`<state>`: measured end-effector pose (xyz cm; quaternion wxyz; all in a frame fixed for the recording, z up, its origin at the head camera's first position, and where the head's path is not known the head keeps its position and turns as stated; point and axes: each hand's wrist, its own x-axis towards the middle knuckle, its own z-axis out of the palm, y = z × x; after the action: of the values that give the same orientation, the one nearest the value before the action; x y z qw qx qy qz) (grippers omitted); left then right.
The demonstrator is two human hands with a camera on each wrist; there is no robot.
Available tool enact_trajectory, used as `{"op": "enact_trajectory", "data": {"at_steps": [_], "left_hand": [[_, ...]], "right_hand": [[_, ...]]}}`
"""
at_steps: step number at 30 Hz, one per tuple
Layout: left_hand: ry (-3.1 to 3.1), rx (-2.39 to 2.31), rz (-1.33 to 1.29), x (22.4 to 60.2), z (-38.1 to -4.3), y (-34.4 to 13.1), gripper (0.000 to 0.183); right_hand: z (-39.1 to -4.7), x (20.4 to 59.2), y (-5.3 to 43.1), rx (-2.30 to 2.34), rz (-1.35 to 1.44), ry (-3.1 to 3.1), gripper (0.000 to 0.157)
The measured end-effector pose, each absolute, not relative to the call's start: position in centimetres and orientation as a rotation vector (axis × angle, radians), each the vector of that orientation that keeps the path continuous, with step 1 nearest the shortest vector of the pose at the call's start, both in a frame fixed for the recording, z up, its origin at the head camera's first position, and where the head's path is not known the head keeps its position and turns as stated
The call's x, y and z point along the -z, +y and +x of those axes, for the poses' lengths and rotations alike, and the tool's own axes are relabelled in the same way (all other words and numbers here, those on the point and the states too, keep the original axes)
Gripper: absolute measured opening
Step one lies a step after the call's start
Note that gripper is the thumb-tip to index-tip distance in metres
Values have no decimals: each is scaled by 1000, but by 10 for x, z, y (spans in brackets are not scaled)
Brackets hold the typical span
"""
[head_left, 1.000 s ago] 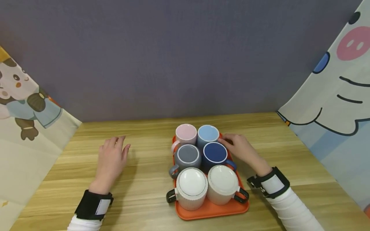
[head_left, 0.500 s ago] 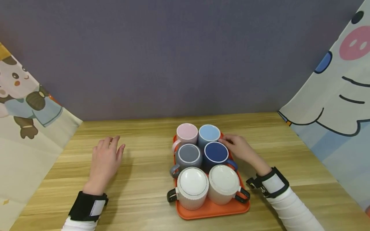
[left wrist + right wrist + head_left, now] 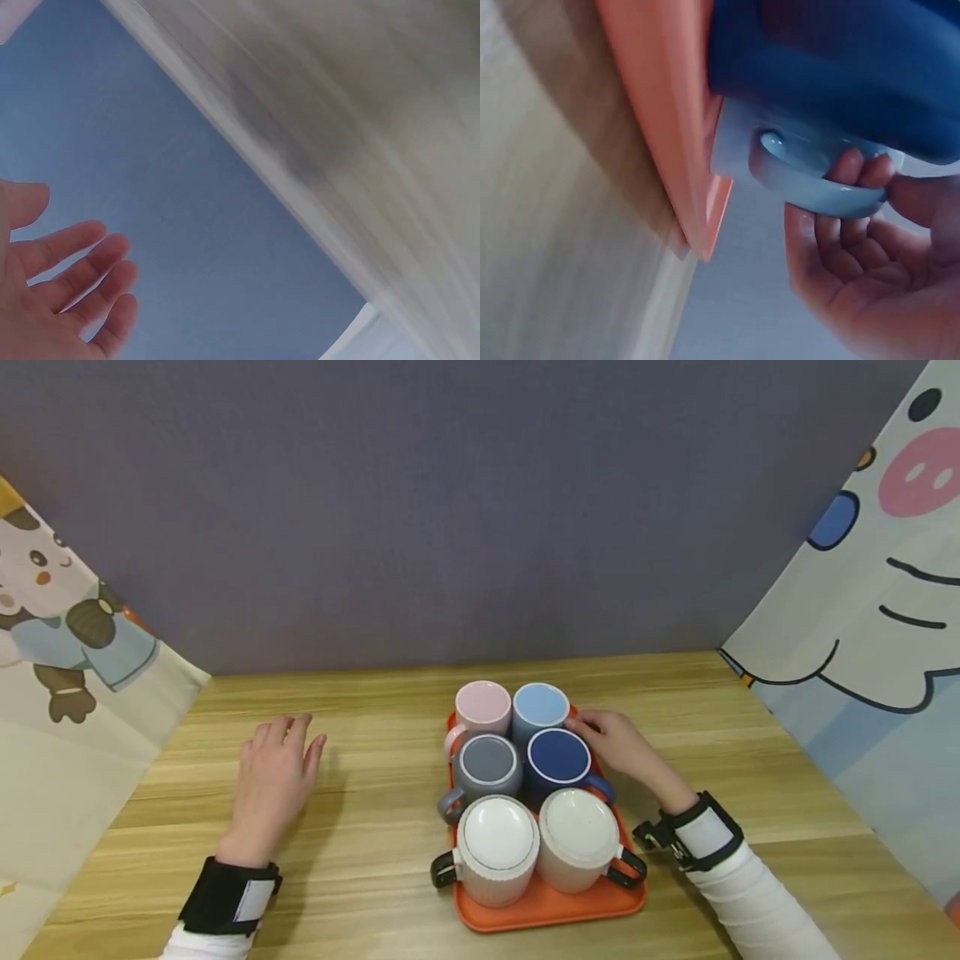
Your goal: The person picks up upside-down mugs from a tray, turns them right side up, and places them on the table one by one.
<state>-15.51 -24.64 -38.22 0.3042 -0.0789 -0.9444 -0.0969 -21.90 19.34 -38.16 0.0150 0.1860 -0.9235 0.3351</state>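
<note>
My right hand (image 3: pixel 618 743) grips the handle of the light blue mug (image 3: pixel 541 703) at the back right of an orange tray (image 3: pixel 551 910). In the right wrist view, fingers (image 3: pixel 847 166) pass through the loop of that handle (image 3: pixel 817 196), with the thumb against its end. The mug stands with its flat base up. Right in front of it is the dark blue mug (image 3: pixel 558 757). On the left side, my left hand (image 3: pixel 273 781) hovers over the table with its fingers loosely bent and nothing in them; the left wrist view shows its fingers (image 3: pixel 82 274) spread slightly apart.
Also on the tray, base up, are a pink mug (image 3: pixel 483 703), a grey mug (image 3: pixel 489 762) and two white mugs (image 3: pixel 498 852) with black handles. Behind the wooden table (image 3: pixel 375 860) rises a grey wall (image 3: pixel 450 510). Printed cloths (image 3: pixel 862 635) flank both sides.
My left hand has shifted slightly left, away from the tray, then stayed there. The right hand keeps its hold on the light blue mug's handle, and the mugs have not moved.
</note>
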Motion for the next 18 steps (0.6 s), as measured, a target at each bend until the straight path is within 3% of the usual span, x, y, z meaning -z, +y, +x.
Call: {"op": "enact_trajectory", "data": {"at_steps": [9, 18], "left_hand": [[-2466, 237, -251, 379, -165, -233, 32], [-2432, 249, -264, 377, -174, -223, 29]], "right_hand": [[-218, 385, 189, -1053, 506, -2776, 23], [-216, 379, 189, -1399, 320, -2778, 32]]}}
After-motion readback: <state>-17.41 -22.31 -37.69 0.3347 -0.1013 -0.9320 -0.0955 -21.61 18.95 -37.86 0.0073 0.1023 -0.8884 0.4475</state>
